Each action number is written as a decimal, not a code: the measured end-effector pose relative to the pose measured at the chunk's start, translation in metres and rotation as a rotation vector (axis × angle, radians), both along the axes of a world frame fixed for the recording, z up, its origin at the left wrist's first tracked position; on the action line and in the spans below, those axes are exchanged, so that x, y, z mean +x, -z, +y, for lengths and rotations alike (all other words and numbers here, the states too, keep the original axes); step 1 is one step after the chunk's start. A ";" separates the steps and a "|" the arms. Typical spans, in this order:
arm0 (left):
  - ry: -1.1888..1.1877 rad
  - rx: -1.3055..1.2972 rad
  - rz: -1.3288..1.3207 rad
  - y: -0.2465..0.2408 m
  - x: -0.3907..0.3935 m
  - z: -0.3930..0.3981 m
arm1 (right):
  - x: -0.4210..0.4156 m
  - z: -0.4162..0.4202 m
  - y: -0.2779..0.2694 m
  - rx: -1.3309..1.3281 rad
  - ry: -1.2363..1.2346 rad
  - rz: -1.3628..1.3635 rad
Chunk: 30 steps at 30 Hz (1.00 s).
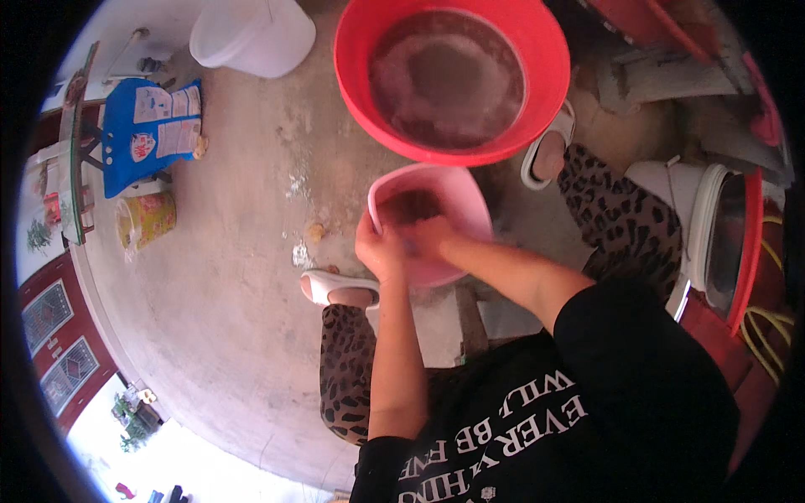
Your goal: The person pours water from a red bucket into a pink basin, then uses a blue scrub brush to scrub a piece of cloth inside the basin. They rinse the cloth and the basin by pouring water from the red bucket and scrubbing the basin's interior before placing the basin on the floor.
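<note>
A pink plastic basin (pixel 468 198) stands tilted between my feet, close against a large red tub (pixel 358 94). My left hand (pixel 380 251) grips the basin's left rim, with the thumb side over the edge. Inside the basin, my right hand (pixel 431 237) is low and blurred by motion. Its fingers are partly lost in shadow, so I cannot make out whether they hold anything. Dark contents (pixel 409 206) show at the basin's far side, too dim to identify. The red tub holds murky brownish water (pixel 446 75) with a paler, foamy ring on it.
A white bucket (pixel 251 38) stands at the upper left. Further left are a blue printed sack (pixel 122 138) and a yellow patterned bin (pixel 148 220). On the right are a white lidded bucket (pixel 666 188) and a yellow hose (pixel 764 342). White slippers (pixel 321 286) are on my feet.
</note>
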State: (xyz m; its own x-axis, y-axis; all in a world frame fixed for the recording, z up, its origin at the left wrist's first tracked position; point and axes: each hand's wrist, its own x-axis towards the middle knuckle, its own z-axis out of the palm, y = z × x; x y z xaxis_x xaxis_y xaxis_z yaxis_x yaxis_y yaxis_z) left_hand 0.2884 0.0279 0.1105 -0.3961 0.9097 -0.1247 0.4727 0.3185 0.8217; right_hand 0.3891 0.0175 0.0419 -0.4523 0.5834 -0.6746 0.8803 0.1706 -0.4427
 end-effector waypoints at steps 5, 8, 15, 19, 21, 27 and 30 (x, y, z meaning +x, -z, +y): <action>-0.080 -0.207 0.055 -0.002 -0.031 -0.009 | -0.002 0.000 -0.036 0.225 0.150 0.144; -0.132 -0.068 0.039 0.034 -0.064 -0.027 | 0.018 0.011 -0.052 0.109 0.104 0.003; -0.215 0.004 -0.014 0.045 -0.035 -0.033 | 0.066 -0.005 -0.095 0.365 0.139 0.060; -0.203 0.011 0.099 -0.068 -0.056 -0.032 | 0.066 0.007 -0.151 0.382 0.212 0.301; -0.184 0.036 0.132 -0.095 -0.080 -0.029 | 0.071 0.019 -0.175 0.392 0.197 0.453; -0.149 0.177 0.138 -0.204 -0.124 0.004 | 0.101 0.071 -0.235 0.560 0.260 0.891; -0.077 0.312 0.223 -0.250 -0.142 0.031 | 0.115 0.085 -0.257 0.454 0.444 1.041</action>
State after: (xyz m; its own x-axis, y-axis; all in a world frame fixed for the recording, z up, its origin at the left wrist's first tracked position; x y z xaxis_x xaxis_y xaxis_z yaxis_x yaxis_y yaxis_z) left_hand 0.1468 0.0590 0.3607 -0.4510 0.8567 0.2503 0.6348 0.1107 0.7647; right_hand 0.5036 0.1025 0.2991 -0.3568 0.9133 0.1965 0.1615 0.2675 -0.9499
